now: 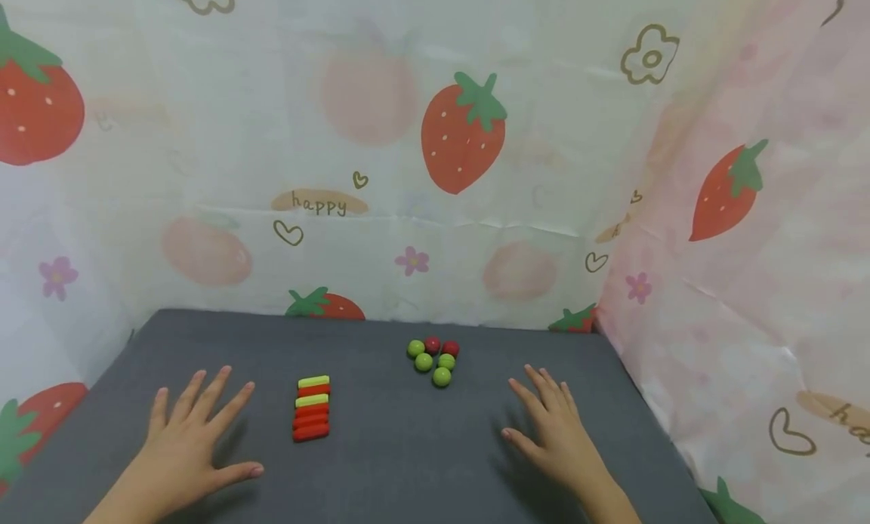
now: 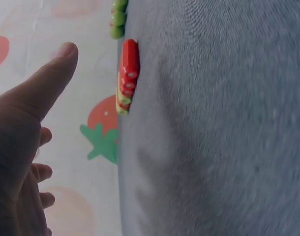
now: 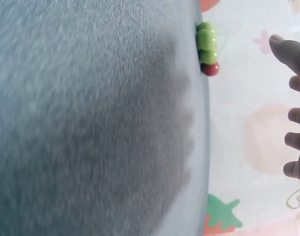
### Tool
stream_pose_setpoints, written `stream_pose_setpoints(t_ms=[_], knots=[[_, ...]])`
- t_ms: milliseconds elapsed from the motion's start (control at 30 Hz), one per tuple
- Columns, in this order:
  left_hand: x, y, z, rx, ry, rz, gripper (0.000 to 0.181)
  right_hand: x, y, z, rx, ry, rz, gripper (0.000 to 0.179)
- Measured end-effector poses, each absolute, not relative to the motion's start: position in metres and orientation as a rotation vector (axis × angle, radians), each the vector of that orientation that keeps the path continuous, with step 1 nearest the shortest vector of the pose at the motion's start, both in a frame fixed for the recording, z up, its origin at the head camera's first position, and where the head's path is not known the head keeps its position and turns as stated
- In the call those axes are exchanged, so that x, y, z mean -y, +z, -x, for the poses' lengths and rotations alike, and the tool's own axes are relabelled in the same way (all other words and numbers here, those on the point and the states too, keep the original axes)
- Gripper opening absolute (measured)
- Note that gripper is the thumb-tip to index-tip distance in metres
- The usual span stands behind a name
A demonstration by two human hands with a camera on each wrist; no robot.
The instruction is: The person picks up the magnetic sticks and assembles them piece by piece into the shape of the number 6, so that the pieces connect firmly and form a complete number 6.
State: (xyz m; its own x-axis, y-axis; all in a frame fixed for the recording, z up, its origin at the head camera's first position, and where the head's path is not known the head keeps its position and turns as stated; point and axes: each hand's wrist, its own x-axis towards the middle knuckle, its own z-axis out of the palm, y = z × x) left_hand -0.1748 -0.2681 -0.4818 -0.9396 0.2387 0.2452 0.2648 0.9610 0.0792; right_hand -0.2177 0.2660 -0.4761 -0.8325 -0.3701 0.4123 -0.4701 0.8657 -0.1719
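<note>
In the head view my left hand (image 1: 186,448) hovers over the table's left side with fingers spread, holding nothing. Just right of it lies a column of short red and yellow-green sticks (image 1: 312,408), side by side; the left wrist view shows these sticks (image 2: 129,64) end-on beyond the thumb. My right hand (image 1: 557,437) hangs above the table's right side, fingers extended and no object in them. Left of and beyond it sits a cluster of small green balls (image 1: 442,377) with two red balls (image 1: 450,348), also visible as green balls (image 3: 207,42) in the right wrist view.
A dark grey cloth (image 1: 401,463) covers the table. Behind it hangs a white curtain (image 1: 381,161) printed with strawberries, hearts and flowers. A pinkish curtain (image 1: 761,312) borders the right edge. Both hands cast shadows on the cloth.
</note>
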Motion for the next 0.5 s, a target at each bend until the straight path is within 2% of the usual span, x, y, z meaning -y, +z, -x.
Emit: stream_pose_setpoints(t_ms=[500], knots=[[0.244,-0.491,0.183,2.877,-0.641,0.377,0.104,-0.235,-0.475,0.235,2.720,0.684,-0.641,0.072]])
